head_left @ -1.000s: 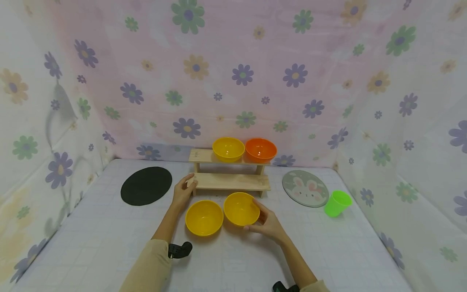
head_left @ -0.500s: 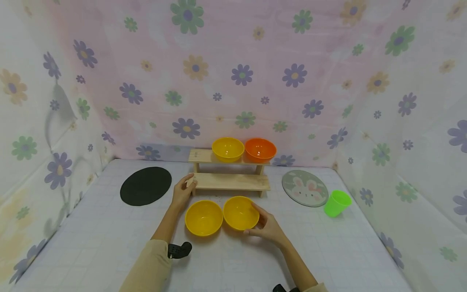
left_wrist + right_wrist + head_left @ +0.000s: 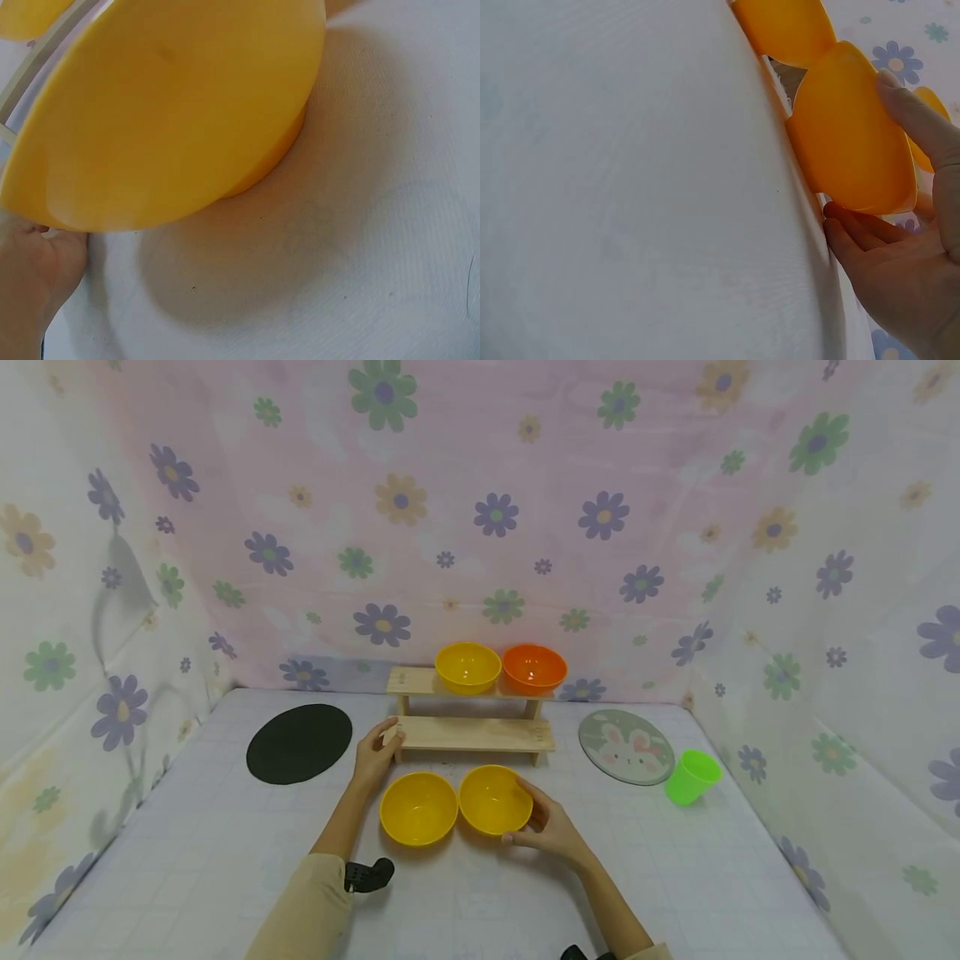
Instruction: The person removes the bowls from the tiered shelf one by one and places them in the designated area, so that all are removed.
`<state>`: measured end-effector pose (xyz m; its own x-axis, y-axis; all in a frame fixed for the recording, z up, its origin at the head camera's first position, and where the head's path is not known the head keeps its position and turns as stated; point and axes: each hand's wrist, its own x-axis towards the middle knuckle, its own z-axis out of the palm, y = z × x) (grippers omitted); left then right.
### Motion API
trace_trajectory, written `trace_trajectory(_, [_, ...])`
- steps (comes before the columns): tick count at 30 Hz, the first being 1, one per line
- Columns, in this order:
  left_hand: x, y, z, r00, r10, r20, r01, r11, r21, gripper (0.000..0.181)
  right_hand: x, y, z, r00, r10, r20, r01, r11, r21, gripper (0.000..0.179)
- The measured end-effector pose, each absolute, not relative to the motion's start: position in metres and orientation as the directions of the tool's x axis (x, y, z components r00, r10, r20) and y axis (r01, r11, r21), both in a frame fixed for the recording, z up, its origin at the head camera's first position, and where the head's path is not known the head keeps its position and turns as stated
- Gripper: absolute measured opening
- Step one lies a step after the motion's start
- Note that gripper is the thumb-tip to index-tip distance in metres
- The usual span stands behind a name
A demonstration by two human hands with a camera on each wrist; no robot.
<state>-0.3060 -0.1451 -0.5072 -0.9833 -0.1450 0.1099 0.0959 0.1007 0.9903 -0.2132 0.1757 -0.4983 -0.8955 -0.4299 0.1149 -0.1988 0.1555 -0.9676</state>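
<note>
Two yellow bowls stand side by side on the table in front of a two-step wooden rack. My right hand (image 3: 551, 827) holds the right yellow bowl (image 3: 495, 802), thumb at its near rim and fingers round its right side. In the right wrist view this bowl (image 3: 855, 135) sits on the table against the left yellow bowl (image 3: 418, 810). My left hand (image 3: 375, 758) grips the left end of the wooden rack's (image 3: 472, 733) lower step. In the left wrist view the left bowl (image 3: 172, 112) hides most of that hand (image 3: 37, 277).
On the rack's upper step sit another yellow bowl (image 3: 468, 668) and an orange bowl (image 3: 534, 668). A dark round mat (image 3: 300, 743) lies to the left. Rightward are a rabbit-print mat (image 3: 626, 747) and a bright green cup (image 3: 693, 777). Flowered cloth walls (image 3: 480, 460) enclose the table.
My right hand has brought the right yellow bowl slightly down and toward me, level with the left one. The left hand keeps its place on the rack.
</note>
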Motion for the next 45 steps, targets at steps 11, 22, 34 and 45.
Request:
trace_trajectory(11, [-0.305, -0.145, -0.507, -0.981, -0.155, 0.114, 0.100, 0.094, 0.991, 0.044, -0.221, 0.181, -0.492, -0.897, -0.423, 0.131, -0.234, 0.202, -0.951, 0.082])
trace_trajectory(22, [-0.304, -0.144, -0.505, -0.982, -0.157, 0.103, 0.095, 0.060, 0.994, 0.044, -0.244, 0.196, -0.471, -0.935, -0.303, 0.184, -0.253, 0.208, -0.945, 0.078])
trace_trajectory(34, [-0.300, -0.143, -0.497, -0.985, -0.150, 0.088, 0.083, 0.039, 0.996, 0.044, -0.252, 0.199, -0.429, -0.951, -0.236, 0.200, -0.258, 0.250, -0.933, 0.075])
trace_trajectory(45, [-0.306, -0.144, -0.506, -0.984, -0.156, 0.083, 0.078, 0.042, 0.996, 0.045, -0.290, 0.205, -0.416, -0.961, -0.143, 0.239, -0.268, 0.245, -0.932, 0.076])
